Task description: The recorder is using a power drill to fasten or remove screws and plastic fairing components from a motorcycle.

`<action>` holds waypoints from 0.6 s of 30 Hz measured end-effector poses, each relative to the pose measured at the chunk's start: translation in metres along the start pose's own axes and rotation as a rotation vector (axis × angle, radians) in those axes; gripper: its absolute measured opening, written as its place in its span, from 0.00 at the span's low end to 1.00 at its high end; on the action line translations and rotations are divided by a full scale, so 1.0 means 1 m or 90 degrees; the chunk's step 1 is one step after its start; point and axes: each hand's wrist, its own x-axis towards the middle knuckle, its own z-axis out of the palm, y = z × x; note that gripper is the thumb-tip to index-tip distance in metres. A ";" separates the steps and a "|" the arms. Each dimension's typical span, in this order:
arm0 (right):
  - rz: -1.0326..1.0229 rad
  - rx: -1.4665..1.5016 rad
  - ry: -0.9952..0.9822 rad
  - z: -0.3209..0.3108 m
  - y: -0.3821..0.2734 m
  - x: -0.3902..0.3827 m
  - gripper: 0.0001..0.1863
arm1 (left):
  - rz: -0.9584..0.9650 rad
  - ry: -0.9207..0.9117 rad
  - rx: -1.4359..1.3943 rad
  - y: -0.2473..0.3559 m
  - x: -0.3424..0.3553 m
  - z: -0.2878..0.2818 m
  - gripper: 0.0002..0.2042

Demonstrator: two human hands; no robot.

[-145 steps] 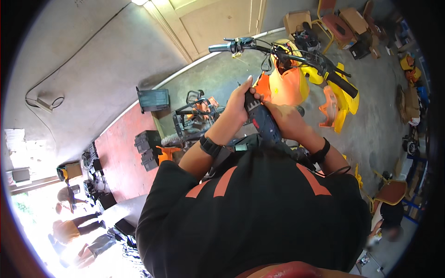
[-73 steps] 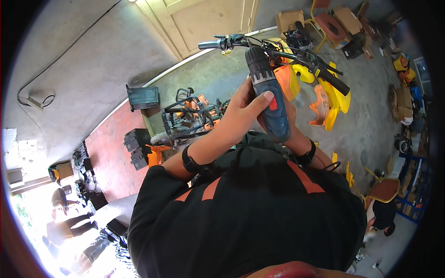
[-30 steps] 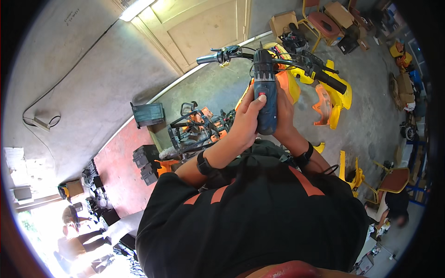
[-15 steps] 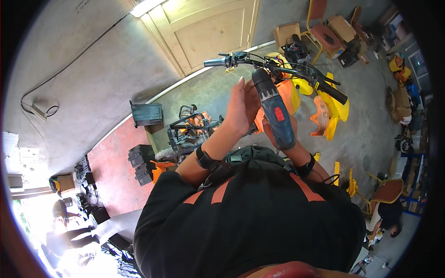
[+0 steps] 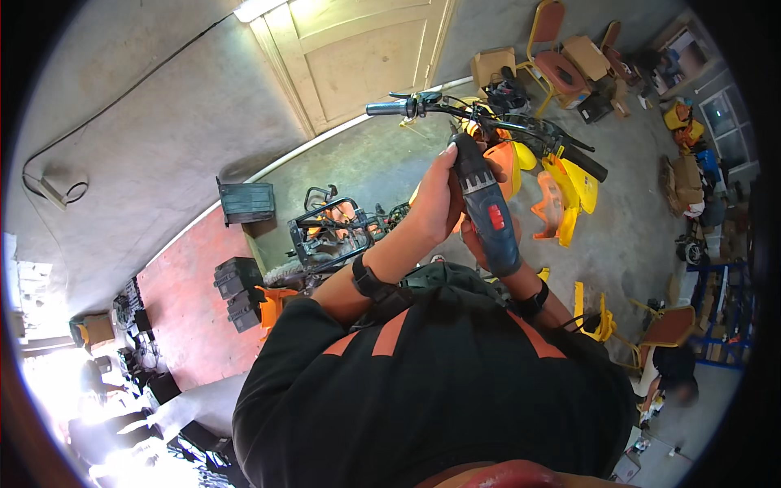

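A dark cordless drill [image 5: 490, 207] with a red patch on top points away from me, in front of my chest. Beneath its body, my right hand [image 5: 474, 244] is closed on the grip, mostly hidden by the tool. My left hand [image 5: 439, 199] is wrapped round the front end at the chuck, thumb on the near side and fingertips showing on the far side. Just beyond the drill stands a small yellow and orange motorbike or quad, its black handlebar [image 5: 455, 107] crossing the view.
Yellow and orange body panels [image 5: 579, 195] are to the right of the handlebar. A black vehicle frame [image 5: 329, 232] sits on the floor at left, near a dark bin [image 5: 246, 202]. Chairs [image 5: 561, 71] and cartons line the back wall. Another person [image 5: 677, 374] bends at far right.
My left hand has gone from fingers raised beside the drill to gripping its chuck end. The right hand keeps hold of the grip. The whole view has shifted slightly.
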 end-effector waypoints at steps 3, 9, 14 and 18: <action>0.002 -0.015 -0.018 0.006 -0.009 -0.007 0.18 | -0.011 0.022 -0.025 0.004 -0.007 -0.003 0.23; 0.204 0.017 -0.066 0.012 -0.031 -0.018 0.23 | -0.019 0.041 -0.066 -0.006 -0.010 -0.021 0.16; 0.236 0.042 -0.066 0.018 -0.011 -0.029 0.29 | -0.039 0.129 -0.076 -0.015 -0.001 -0.029 0.12; 0.265 0.062 -0.144 0.015 0.021 -0.035 0.39 | -0.097 0.240 -0.110 -0.052 0.032 -0.069 0.10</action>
